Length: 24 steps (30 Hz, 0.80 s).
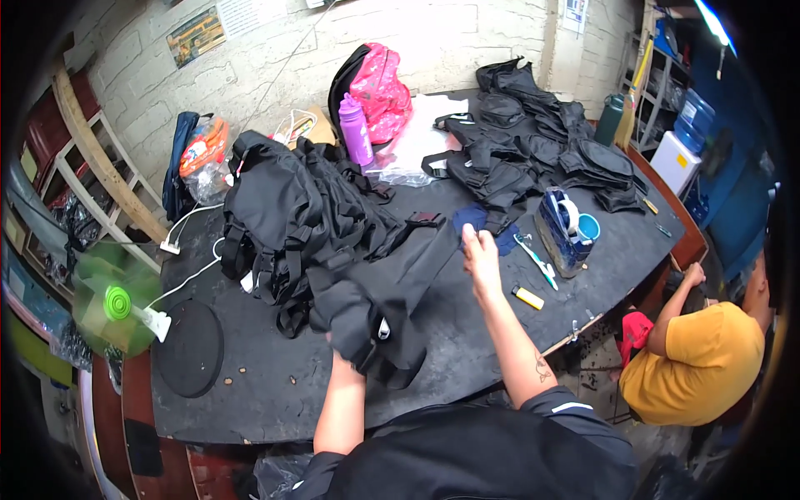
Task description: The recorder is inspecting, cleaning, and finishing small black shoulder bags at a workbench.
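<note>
Far left: round green plastic fan [118,302], blurred.
Centre-left: bulky heap of black strapped bags [267,192], crowding the black tabletop [258,417].
Left hand [342,358]: mostly covered by limp black fabric piece [392,283]; cannot tell its grip.
Right hand [481,257]: fingers curled near the piece's far end; hold unclear.
Right: dark blue box [552,237].

Head-worn fisheye view, facing down, near a black table [267,404]
</note>
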Each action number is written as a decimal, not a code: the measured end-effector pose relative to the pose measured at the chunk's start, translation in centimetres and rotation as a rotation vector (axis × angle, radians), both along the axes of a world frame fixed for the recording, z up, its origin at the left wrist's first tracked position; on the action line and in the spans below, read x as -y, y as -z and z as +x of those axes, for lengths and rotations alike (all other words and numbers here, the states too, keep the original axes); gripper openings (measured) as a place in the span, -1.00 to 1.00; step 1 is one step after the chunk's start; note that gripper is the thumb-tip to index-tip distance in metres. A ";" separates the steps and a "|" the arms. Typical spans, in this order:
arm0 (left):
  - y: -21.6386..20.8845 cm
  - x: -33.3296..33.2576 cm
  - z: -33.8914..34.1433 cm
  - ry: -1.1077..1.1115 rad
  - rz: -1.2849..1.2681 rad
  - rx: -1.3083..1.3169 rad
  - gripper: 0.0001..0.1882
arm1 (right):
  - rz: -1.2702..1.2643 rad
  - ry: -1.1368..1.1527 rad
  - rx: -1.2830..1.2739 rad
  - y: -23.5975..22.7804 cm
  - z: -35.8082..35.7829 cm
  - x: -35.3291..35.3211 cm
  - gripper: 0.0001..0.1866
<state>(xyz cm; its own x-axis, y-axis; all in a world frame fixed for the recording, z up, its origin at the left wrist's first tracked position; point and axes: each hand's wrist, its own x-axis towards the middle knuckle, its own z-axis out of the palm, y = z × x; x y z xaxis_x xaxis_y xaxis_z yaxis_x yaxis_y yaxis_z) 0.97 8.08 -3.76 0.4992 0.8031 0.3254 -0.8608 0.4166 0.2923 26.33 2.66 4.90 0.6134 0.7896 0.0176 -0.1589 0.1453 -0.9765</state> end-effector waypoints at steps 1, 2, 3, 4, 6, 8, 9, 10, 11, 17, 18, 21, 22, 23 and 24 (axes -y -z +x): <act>-1.5 0.7 0.0 0.007 0.017 0.015 -0.42 | -0.032 0.123 0.235 3.3 1.8 0.0 -0.57; -3.2 1.0 0.7 0.011 0.036 0.032 -0.38 | -0.061 0.246 0.473 6.4 3.4 0.2 -0.53; -4.3 2.1 0.2 0.005 0.056 0.046 -0.33 | -0.200 0.248 0.666 8.4 4.3 1.2 -0.49; -6.0 2.5 0.3 -0.002 0.078 0.061 -0.29 | -0.336 0.251 0.861 9.8 4.4 2.2 -0.44; -7.9 3.1 0.4 -0.036 0.009 0.072 -0.16 | -0.379 0.262 1.247 8.8 2.0 4.0 -0.26; -9.9 4.1 0.8 0.045 -0.020 0.015 -0.38 | -0.215 0.203 1.443 5.3 -1.3 5.3 -0.29; -9.9 3.9 1.1 0.004 -0.086 -0.051 -0.52 | -0.343 -0.245 1.447 2.0 -3.3 5.4 -0.34; -10.1 3.4 1.5 -0.035 -0.151 -0.115 -0.62 | -0.462 -0.694 1.408 -1.0 -4.5 5.5 -0.40; -12.2 3.5 2.7 0.000 -0.036 -0.188 -0.61 | -0.180 -1.031 1.148 -2.2 -4.3 5.9 -0.39; -16.8 5.0 4.2 0.194 -0.205 -0.194 -0.37 | 0.372 -0.551 0.078 -6.0 2.1 -0.4 -0.07; -16.3 4.8 4.0 0.191 -0.200 -0.193 -0.37 | 0.120 -0.605 0.369 -5.6 2.5 -1.1 0.01; -14.2 3.7 3.9 0.445 -0.068 0.019 -0.45 | 0.090 -1.055 -0.080 -5.7 -1.4 -0.7 0.11; -14.1 3.9 4.1 0.445 -0.066 0.021 -0.45 | 0.091 -1.056 -0.076 -6.8 -1.9 -0.3 0.11; -14.1 4.1 4.3 0.385 -0.144 -0.081 -0.47 | 0.273 -1.042 -0.300 -7.8 -2.1 -0.2 0.10; -14.1 4.4 4.5 0.324 -0.223 -0.184 -0.49 | 0.455 -1.014 -0.523 -8.4 -2.2 -0.2 0.10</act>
